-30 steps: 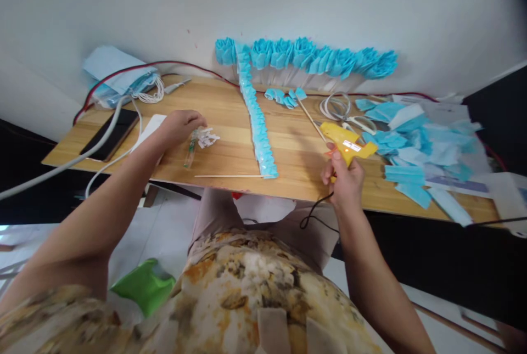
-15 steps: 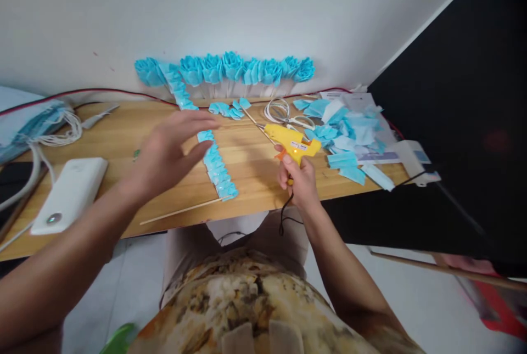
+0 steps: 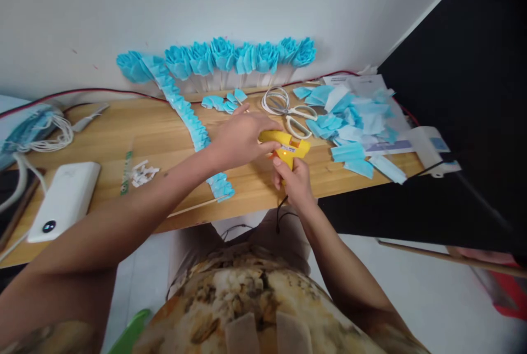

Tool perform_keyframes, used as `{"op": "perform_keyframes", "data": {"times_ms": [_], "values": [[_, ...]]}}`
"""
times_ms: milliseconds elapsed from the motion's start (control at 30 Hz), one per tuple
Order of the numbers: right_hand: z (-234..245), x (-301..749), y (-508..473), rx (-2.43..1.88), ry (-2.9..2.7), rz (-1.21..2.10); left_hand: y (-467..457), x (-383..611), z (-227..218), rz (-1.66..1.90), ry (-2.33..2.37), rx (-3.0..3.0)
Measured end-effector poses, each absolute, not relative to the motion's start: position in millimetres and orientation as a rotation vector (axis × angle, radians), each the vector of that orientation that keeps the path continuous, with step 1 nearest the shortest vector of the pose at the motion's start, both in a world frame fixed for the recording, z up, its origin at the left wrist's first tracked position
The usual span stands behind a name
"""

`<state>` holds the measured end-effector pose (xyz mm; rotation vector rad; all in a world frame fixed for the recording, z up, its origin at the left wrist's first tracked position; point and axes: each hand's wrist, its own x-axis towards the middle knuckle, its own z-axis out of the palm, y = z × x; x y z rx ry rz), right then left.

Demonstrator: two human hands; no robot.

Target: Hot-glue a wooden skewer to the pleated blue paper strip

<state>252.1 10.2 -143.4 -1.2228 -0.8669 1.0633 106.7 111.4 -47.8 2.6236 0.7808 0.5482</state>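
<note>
Yellow glue gun [image 3: 291, 149] — left hand [image 3: 241, 138] arrived, touching

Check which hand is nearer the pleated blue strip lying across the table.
Left. The left hand sits just right of the pleated blue strip, its forearm crossing over it; the right hand is farther right, gripping the glue gun.

On the surface [image 3: 123, 140] there is one yellow plastic glue gun [image 3: 293, 149], one pair of white-handled scissors [image 3: 300, 123], one white rectangular power bank [image 3: 63, 200], one long pleated blue paper strip [image 3: 185, 115] and one thin wooden stick [image 3: 191, 208]. By the wall I count seven blue paper rosettes [image 3: 222, 52]. The loose blue paper pieces [image 3: 349, 123] are too many to count.
</note>
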Motion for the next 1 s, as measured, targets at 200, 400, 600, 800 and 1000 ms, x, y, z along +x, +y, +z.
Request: {"op": "perform_keyframes", "data": {"times_ms": [200,400,600,800,1000], "values": [[-149.7,253.5,9.2,-1.243,-0.842,1.048,120.3,110.4,-51.4,0.509,0.68,2.599],[-150.2,254.6,9.1,-1.245,-0.88,1.05,125.0,108.6,-55.6,0.502,0.65,2.604],[-148.0,254.2,8.1,-1.277,-0.874,1.063,133.7,102.4,-53.0,0.443,0.624,2.575],[-143.2,252.9,7.7,-1.316,-0.877,1.058,142.4,101.6,-46.7,0.425,0.564,2.483],[-144.2,253.4,6.9,-1.352,-0.878,1.062,142.4,105.2,-42.3,0.422,0.618,2.349]]}}
